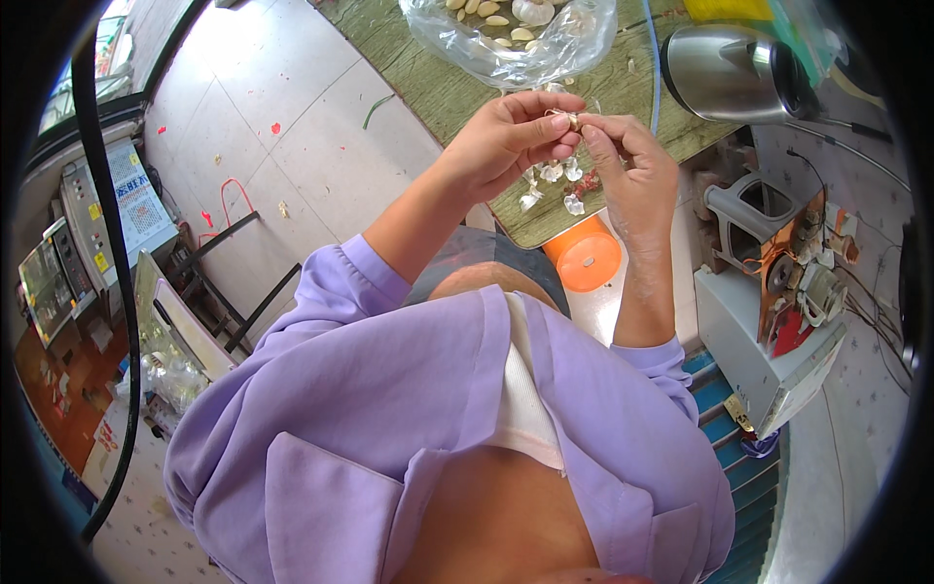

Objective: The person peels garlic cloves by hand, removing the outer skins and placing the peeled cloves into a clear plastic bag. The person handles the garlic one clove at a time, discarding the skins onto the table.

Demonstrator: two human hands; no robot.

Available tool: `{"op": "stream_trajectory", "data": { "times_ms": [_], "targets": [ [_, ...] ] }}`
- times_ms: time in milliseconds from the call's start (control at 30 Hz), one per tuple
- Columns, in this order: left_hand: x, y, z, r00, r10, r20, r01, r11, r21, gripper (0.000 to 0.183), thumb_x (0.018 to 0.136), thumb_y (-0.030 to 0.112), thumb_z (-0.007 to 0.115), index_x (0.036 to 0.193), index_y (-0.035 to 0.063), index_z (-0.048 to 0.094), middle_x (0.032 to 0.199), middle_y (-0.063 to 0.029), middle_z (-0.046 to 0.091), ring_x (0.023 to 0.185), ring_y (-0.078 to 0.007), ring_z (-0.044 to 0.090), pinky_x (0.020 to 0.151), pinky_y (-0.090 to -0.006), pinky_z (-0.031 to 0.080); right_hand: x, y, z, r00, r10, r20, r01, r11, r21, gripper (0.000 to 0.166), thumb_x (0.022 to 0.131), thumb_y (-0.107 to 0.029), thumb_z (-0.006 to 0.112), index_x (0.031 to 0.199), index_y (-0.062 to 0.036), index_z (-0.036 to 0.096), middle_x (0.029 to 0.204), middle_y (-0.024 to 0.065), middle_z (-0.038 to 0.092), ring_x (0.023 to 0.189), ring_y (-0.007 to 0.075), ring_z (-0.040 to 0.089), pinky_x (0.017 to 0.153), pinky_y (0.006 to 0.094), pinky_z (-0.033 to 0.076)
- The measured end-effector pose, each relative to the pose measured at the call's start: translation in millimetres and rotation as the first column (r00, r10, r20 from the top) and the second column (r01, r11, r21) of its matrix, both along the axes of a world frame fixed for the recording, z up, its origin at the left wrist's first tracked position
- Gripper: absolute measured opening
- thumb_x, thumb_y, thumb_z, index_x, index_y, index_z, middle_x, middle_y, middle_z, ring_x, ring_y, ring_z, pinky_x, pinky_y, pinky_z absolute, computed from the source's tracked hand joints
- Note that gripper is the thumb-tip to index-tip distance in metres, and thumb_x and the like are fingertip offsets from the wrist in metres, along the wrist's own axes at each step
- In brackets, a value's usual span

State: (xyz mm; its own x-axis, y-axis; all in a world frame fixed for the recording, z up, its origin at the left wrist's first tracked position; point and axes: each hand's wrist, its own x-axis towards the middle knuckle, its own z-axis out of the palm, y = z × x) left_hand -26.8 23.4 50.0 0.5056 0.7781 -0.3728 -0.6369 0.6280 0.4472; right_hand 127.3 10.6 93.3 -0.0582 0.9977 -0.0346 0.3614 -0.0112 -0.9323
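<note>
Between the thumb and fingertips of my left hand (511, 135) is a small garlic clove (568, 118), partly covered by the fingers. My right hand (633, 164) pinches at its other side, thumb and forefinger touching the same clove. Beneath both hands, white papery garlic skins (552, 171) lie scattered on the green wood-grain table (522, 219), with some reddish bits (581, 184) among them. Just beyond the hands sits a clear plastic bag (503, 66), holding several pale cloves (497, 20) and a whole garlic bulb (534, 11).
A steel electric kettle (730, 73) lies or stands at the table's right side. Below the table edge is an orange plastic container (589, 257). Appliance parts and wires sit on a grey-white cabinet (751, 336) at right. A black metal frame (219, 292) stands on the tiled floor (306, 153).
</note>
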Motion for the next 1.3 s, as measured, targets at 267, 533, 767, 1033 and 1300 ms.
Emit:
{"op": "stream_trajectory", "data": {
  "times_ms": [267,533,767,1033,1300],
  "targets": [
    [0,0,-3,0.975,0.073,-0.209,-0.04,0.986,0.16,0.021,0.081,0.007,0.06,0.1,-0.0015,0.055,0.087,-0.0075,0.06,0.076,-0.0137,0.06,0.07,-0.0258,0.051,-1,0,5,0.987,0.023,0.161,-0.028,0.999,0.032,0.013,0.079,-0.009,0.061,0.088,-0.0006,0.064,0.084,0.0105,0.063,0.071,0.0167,0.061,0.062,0.0248,0.047],
    [1,-2,5,0.87,0.17,-0.463,0.021,0.925,0.379,0.016,0.079,0.006,0.063,0.09,-0.0038,0.059,0.081,-0.0074,0.062,0.071,-0.0112,0.059,0.066,-0.0231,0.05,3,3,5,0.933,0.147,0.328,-0.186,0.979,0.089,0.014,0.079,-0.009,0.058,0.09,-0.0015,0.061,0.083,0.0121,0.062,0.069,0.0248,0.06,0.061,0.0298,0.047],
    [2,-5,27,0.87,0.155,-0.468,0.113,0.861,0.496,0.017,0.082,0.011,0.06,0.092,-0.0031,0.058,0.08,-0.007,0.061,0.07,-0.0106,0.058,0.064,-0.0231,0.049,15,3,-18,0.979,0.153,0.136,-0.117,0.963,-0.243,0.013,0.079,-0.012,0.058,0.084,-0.0002,0.06,0.07,0.0061,0.059,0.059,0.0117,0.055,0.053,0.0251,0.044],
    [3,1,7,0.987,0.06,-0.151,-0.044,0.993,0.107,0.02,0.086,0.013,0.055,0.1,-0.0012,0.055,0.084,-0.0056,0.06,0.072,-0.0103,0.058,0.067,-0.0244,0.05,11,5,-12,0.99,-0.036,-0.139,0.019,0.993,-0.117,0.013,0.083,-0.011,0.057,0.088,-0.0008,0.063,0.074,0.0052,0.061,0.063,0.0083,0.054,0.057,0.0208,0.043],
    [4,2,10,0.97,0.09,-0.225,-0.047,0.98,0.191,0.023,0.085,0.013,0.056,0.103,-0.0018,0.055,0.084,-0.0057,0.06,0.073,-0.0111,0.059,0.068,-0.0245,0.05,9,9,13,0.984,0.123,0.132,-0.125,0.992,0.012,0.013,0.079,-0.009,0.06,0.089,-0.0015,0.064,0.078,0.008,0.061,0.065,0.0147,0.057,0.058,0.0236,0.044]
  ]
}}
